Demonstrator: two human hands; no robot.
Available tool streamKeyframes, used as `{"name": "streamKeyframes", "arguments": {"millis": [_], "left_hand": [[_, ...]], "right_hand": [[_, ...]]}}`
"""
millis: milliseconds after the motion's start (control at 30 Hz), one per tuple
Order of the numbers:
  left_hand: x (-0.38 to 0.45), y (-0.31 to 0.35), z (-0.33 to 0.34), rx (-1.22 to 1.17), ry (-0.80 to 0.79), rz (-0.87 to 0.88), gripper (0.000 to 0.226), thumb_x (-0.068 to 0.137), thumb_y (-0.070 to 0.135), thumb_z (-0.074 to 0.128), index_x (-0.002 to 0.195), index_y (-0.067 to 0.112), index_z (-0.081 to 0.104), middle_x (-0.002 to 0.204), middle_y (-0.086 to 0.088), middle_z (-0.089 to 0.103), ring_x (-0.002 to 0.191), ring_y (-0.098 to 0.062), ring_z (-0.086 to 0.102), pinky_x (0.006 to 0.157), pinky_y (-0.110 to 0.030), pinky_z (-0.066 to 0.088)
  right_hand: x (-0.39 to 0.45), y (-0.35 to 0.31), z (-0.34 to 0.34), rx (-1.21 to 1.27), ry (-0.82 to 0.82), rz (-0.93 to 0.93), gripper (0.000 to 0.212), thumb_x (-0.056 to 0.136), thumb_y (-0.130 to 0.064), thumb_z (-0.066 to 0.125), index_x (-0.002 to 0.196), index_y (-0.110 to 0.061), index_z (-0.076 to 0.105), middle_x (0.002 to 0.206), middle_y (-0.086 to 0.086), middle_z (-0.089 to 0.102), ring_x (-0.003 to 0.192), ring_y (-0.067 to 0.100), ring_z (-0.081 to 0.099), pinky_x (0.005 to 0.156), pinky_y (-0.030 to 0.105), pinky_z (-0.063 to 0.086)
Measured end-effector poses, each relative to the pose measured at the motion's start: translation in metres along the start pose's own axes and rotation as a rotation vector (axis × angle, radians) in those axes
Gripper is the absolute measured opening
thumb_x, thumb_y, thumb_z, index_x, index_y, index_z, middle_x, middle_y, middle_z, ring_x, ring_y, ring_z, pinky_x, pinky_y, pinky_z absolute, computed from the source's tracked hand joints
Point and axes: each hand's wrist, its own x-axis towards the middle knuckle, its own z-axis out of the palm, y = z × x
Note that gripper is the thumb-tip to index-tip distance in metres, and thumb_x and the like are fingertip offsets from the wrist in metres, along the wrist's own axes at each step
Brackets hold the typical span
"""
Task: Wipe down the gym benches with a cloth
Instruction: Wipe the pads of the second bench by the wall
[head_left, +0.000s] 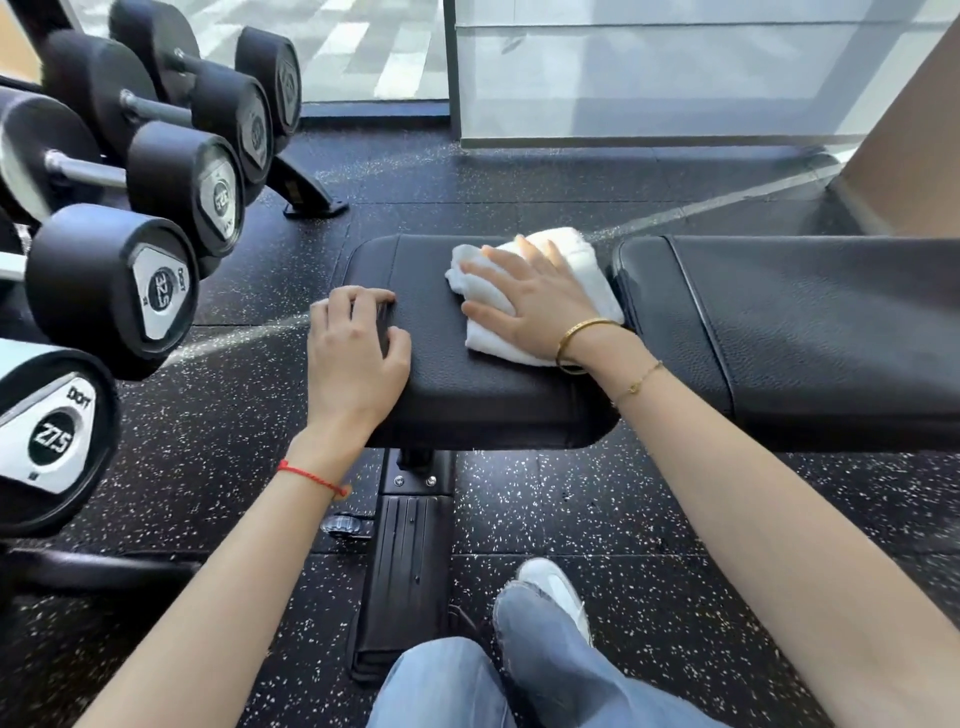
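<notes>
A black padded gym bench lies across the view, with a short seat pad (447, 384) at the left and a long back pad (810, 332) at the right. A white folded cloth (566, 249) lies on the seat pad near the gap between the two pads. My right hand (535, 306) presses flat on the cloth with its fingers spread. At the seat pad's left end my left hand (358, 358) rests, its fingers curled over the pad's edge.
A rack of black dumbbells (114, 291) stands close on the left. The bench's base foot (405, 582) runs along the speckled rubber floor (623, 525) below the seat. My legs in blue jeans and a white shoe (556, 587) are beside it. A window wall is behind.
</notes>
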Motion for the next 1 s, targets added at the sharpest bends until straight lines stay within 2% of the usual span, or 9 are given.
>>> {"name": "streamKeyframes", "arguments": {"millis": [67, 133, 200, 333, 433, 600, 767, 1000], "left_hand": [[0.004, -0.001, -0.001, -0.040, -0.007, -0.014, 0.044, 0.085, 0.030, 0.045, 0.121, 0.010, 0.063, 0.121, -0.011, 0.057, 0.114, -0.034, 0.045, 0.103, -0.038, 0.036], [0.007, 0.000, -0.004, -0.057, -0.004, -0.023, 0.042, 0.086, 0.031, 0.048, 0.119, 0.011, 0.064, 0.118, -0.010, 0.060, 0.112, -0.032, 0.049, 0.102, -0.034, 0.035], [0.009, 0.004, -0.010, -0.062, -0.017, -0.034, 0.040, 0.087, 0.033, 0.049, 0.118, 0.013, 0.064, 0.117, -0.007, 0.062, 0.112, -0.030, 0.051, 0.100, -0.036, 0.038], [0.010, 0.018, -0.032, -0.044, -0.053, -0.041, 0.031, 0.091, 0.027, 0.056, 0.118, 0.015, 0.064, 0.118, -0.002, 0.062, 0.114, -0.025, 0.052, 0.099, -0.040, 0.042], [0.012, 0.032, -0.063, -0.021, -0.091, -0.074, 0.026, 0.092, 0.019, 0.062, 0.118, 0.016, 0.064, 0.118, -0.001, 0.063, 0.114, -0.024, 0.053, 0.098, -0.039, 0.041], [0.025, 0.069, -0.145, -0.006, -0.159, -0.148, 0.029, 0.093, 0.026, 0.055, 0.118, 0.017, 0.065, 0.117, 0.001, 0.064, 0.112, -0.021, 0.056, 0.099, -0.039, 0.043], [0.051, 0.118, -0.247, -0.010, -0.180, -0.220, 0.032, 0.093, 0.031, 0.050, 0.118, 0.018, 0.064, 0.117, 0.001, 0.064, 0.112, -0.021, 0.057, 0.100, -0.044, 0.045], [0.084, 0.194, -0.379, 0.005, -0.151, -0.291, 0.032, 0.094, 0.030, 0.050, 0.118, 0.016, 0.064, 0.116, -0.001, 0.066, 0.109, -0.023, 0.060, 0.098, -0.045, 0.048]], "right_hand": [[0.009, 0.002, -0.001, 0.054, 0.026, -0.090, 0.061, 0.095, -0.065, 0.028, 0.150, -0.039, 0.034, 0.158, -0.006, 0.031, 0.149, 0.026, 0.017, 0.121, 0.044, 0.004], [0.007, 0.002, -0.002, 0.136, 0.087, -0.160, 0.066, 0.088, -0.067, 0.026, 0.142, -0.035, 0.048, 0.146, -0.004, 0.046, 0.135, 0.026, 0.037, 0.113, 0.042, 0.024], [0.000, 0.002, -0.003, 0.148, 0.130, -0.184, 0.061, 0.087, -0.062, 0.030, 0.133, -0.032, 0.057, 0.133, -0.003, 0.055, 0.119, 0.028, 0.046, 0.098, 0.043, 0.036], [-0.013, -0.004, -0.011, 0.045, 0.170, -0.204, 0.047, 0.086, -0.051, 0.044, 0.115, -0.021, 0.065, 0.107, 0.007, 0.063, 0.087, 0.034, 0.056, 0.073, 0.046, 0.050], [-0.018, -0.005, -0.033, 0.115, 0.070, -0.136, 0.048, 0.085, -0.053, 0.045, 0.114, -0.019, 0.064, 0.100, 0.006, 0.063, 0.080, 0.031, 0.054, 0.070, 0.047, 0.050], [-0.024, -0.015, -0.120, 0.230, -0.035, -0.041, 0.054, 0.087, -0.059, 0.038, 0.116, -0.020, 0.062, 0.102, 0.002, 0.063, 0.087, 0.029, 0.054, 0.077, 0.048, 0.048], [-0.027, -0.037, -0.238, 0.294, -0.063, -0.026, 0.056, 0.089, -0.061, 0.036, 0.119, -0.021, 0.062, 0.105, 0.002, 0.063, 0.091, 0.029, 0.054, 0.081, 0.048, 0.047], [-0.033, -0.058, -0.396, 0.269, -0.051, -0.095, 0.057, 0.090, -0.059, 0.040, 0.120, -0.017, 0.063, 0.104, 0.004, 0.065, 0.089, 0.031, 0.058, 0.077, 0.048, 0.050]]}}
